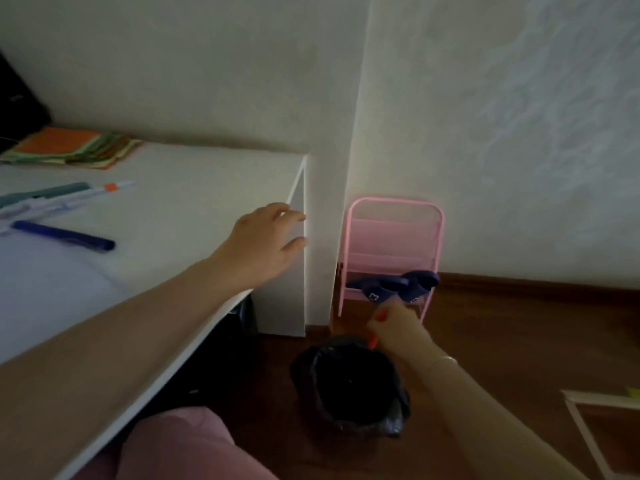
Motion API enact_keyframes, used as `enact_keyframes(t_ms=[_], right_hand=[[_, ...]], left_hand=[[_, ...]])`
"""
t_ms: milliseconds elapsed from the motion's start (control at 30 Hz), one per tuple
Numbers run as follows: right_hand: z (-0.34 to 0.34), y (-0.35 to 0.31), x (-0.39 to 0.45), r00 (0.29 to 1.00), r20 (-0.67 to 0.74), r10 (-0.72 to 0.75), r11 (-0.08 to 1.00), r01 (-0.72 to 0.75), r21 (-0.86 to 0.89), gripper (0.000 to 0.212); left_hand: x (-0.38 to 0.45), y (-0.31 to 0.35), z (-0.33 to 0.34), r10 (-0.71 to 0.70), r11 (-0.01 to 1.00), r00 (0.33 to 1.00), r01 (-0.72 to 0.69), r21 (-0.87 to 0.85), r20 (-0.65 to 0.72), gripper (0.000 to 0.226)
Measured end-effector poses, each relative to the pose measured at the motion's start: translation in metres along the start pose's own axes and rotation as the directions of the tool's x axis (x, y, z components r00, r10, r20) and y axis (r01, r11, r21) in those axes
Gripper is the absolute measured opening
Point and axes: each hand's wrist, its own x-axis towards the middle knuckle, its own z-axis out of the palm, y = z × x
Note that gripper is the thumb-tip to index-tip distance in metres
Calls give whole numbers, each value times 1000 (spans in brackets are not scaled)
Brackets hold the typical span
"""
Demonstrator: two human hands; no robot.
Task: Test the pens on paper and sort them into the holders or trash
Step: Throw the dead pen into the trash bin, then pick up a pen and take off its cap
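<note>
Several pens lie at the left of the white desk (194, 188): a dark blue pen (65, 235), a teal pen (45, 194) and a white pen with an orange band (110, 187). A pale sheet of paper (45, 275) lies in front of them. My left hand (263, 244) rests flat on the desk's right end, fingertips at the edge. My right hand (398, 330) hangs over the rim of the trash bin (349, 386), which is lined with a black bag and stands on the floor. Its fingers are loosely bent downward and no pen shows in them. No holders are in view.
A stack of orange and green sheets (72, 147) lies at the desk's back left beside a dark object (17, 98). A pink metal rack (391, 251) with dark blue slippers (394, 285) stands against the wall behind the bin. A white frame (588, 431) lies on the wooden floor at right.
</note>
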Motion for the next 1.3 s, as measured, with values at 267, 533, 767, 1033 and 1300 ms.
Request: enact_keyframes(t_ms=[267,533,767,1033,1300], right_hand=[[61,38,34,975,186,117,986,-92,-139,30],[-26,-93,26,850,-480,-217,903,361,232,22],[-44,-278,-48,452,-564,-691,467,875,129,25],[78,-369,-73,500,252,-829,454,864,-219,31],[97,-404,-76,613,234,-755,519,776,-359,28]], left_hand=[[-7,-13,8,89,996,989,-90,-1,-117,25],[-11,-12,-4,-64,952,979,1,-306,-195,20],[-58,-74,-80,-170,974,926,106,-202,-336,21],[-147,-172,-104,-545,831,794,555,-43,-270,21],[-172,-185,-88,-540,815,778,579,33,-321,23]])
